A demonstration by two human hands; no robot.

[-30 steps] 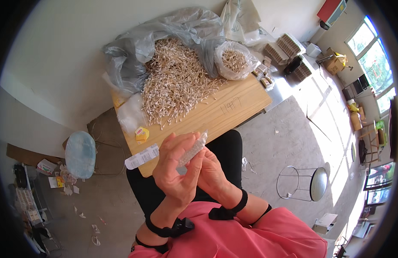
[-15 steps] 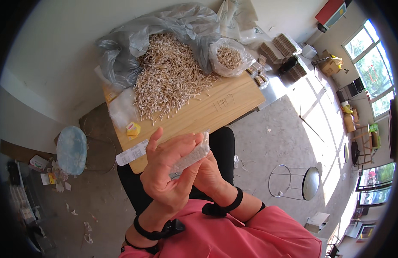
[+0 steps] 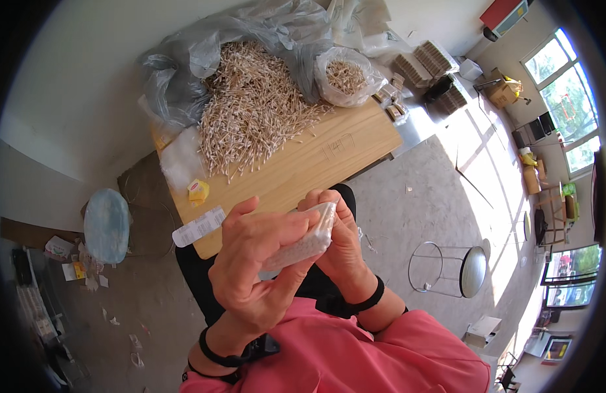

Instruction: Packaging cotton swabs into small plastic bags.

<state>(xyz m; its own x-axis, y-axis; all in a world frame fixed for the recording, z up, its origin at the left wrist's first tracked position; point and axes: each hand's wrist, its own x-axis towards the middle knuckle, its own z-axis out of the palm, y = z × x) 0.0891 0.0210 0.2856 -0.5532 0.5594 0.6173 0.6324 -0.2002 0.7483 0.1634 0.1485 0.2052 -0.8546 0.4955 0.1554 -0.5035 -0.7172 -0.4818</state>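
Over my lap, at the near edge of the table, I hold a small clear packet of cotton swabs [image 3: 304, 247], its white tips showing in a row. My left hand [image 3: 250, 262] wraps around the packet with the fingers on top and the thumb below. At the packet's right end my right hand [image 3: 345, 239] has its fingers closed on the plastic. Beyond both hands, a big heap of loose cotton swabs [image 3: 250, 108] spreads over the wooden table [image 3: 303, 171].
A grey plastic bag [image 3: 178, 85] lies behind the heap, beside a smaller bag of swabs [image 3: 345, 78]. Yellow labels [image 3: 198, 190] and a white label strip [image 3: 199, 226] lie at the table's left. Stools stand left [image 3: 107, 226] and right [image 3: 472, 272].
My right hand has shifted up and right, from beneath the packet to its far end. The packet has moved slightly right, and the left hand keeps its grip.
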